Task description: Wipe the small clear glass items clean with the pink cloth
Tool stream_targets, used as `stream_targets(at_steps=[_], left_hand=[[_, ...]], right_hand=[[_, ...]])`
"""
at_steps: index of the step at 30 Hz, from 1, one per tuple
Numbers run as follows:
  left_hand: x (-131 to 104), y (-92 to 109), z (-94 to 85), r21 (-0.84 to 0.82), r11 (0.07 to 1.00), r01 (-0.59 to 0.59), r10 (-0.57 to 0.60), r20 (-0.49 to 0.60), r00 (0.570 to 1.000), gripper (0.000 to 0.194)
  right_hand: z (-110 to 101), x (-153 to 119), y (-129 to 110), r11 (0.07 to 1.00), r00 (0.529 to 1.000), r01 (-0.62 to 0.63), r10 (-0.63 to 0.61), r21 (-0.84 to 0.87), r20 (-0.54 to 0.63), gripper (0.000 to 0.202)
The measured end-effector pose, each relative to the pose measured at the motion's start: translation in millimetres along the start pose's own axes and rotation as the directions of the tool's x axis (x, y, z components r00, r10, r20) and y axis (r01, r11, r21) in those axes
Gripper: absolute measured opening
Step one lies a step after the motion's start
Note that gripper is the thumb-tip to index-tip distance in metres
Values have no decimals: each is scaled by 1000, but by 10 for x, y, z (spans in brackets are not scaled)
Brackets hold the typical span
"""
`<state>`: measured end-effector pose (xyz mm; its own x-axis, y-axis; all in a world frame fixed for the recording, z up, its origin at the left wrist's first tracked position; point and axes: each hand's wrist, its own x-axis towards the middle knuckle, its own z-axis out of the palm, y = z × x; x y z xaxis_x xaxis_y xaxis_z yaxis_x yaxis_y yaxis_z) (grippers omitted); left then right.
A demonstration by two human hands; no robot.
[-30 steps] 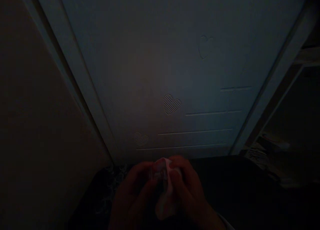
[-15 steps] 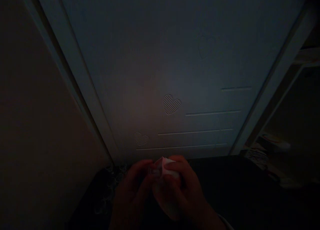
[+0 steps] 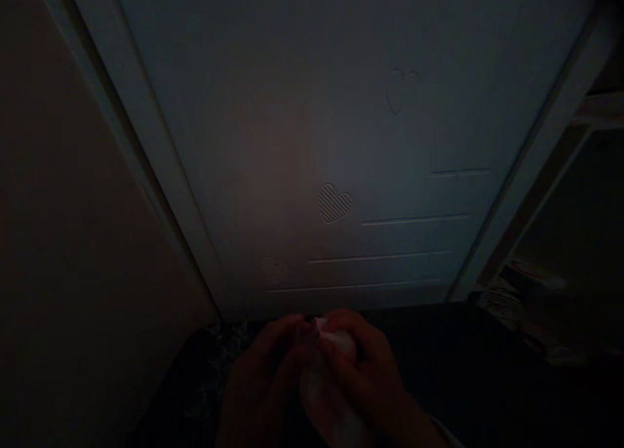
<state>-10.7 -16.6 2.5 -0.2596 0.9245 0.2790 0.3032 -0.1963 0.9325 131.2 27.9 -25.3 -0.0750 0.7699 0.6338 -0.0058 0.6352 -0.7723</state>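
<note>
The scene is very dark. Low in the middle of the head view, a limp pink-and-white piece that looks like cloth (image 3: 325,396) hangs between my hands. My right hand (image 3: 373,363) is closed around its upper part, thumb and fingers pinching a fold. Close against it on the left, my left hand (image 3: 260,373) is closed too, its fingertips at the front edge of the same piece. Whether something small sits between the left fingertips is too dark to tell.
A dark surface (image 3: 439,350) lies beneath my hands, with several pale, curl-shaped marks (image 3: 212,363) at its left. Behind stands a white panel (image 3: 273,142) with grooved hearts and lines. A wall (image 3: 73,240) closes the left side; dim shelf-like clutter (image 3: 531,285) shows at right.
Both hands have drawn slightly closer together. The fold at the fingertips has been pinched down smaller, and more of the pink-and-white piece shows below my right hand.
</note>
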Motion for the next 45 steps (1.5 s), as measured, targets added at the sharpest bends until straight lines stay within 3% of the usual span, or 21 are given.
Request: stream_targets(at_steps=[4, 10, 16, 23, 28, 32, 35, 39, 45], left_hand=[[-15, -15, 15, -1, 999, -44, 44, -14, 999, 19], [19, -103, -34, 28, 989, -142, 140, 62, 988, 19], [27, -139, -67, 66, 980, -189, 182, 100, 978, 19], [50, -159, -92, 67, 972, -225, 213, 153, 965, 19], [85, -222, -160, 81, 968, -238, 222, 175, 959, 24], [93, -225, -176, 107, 951, -289, 284, 62, 957, 26], [96, -173, -157, 113, 917, -383, 387, -17, 922, 22], [95, -101, -131, 126, 893, -433, 436, 2, 900, 24], [85, -119, -134, 150, 906, -395, 396, 27, 918, 18]], right_hand=[[-6, -7, 0, 996, 996, -89, 89, 7, 16, 4], [-15, -1, 6, 973, 974, -225, 222, 45, 52, 9], [-44, 19, -22, 925, 923, -372, 359, 79, 139, 12], [-88, 60, -31, 871, 862, -475, 433, 123, 265, 23], [-100, 51, -18, 854, 845, -497, 434, 158, 312, 26], [-131, 28, -54, 857, 858, -483, 423, 178, 291, 21], [-157, 9, -60, 862, 864, -474, 418, 177, 279, 17], [-161, -5, -39, 874, 882, -443, 384, 200, 274, 13], [-140, -16, -29, 873, 908, -394, 320, 288, 272, 14]])
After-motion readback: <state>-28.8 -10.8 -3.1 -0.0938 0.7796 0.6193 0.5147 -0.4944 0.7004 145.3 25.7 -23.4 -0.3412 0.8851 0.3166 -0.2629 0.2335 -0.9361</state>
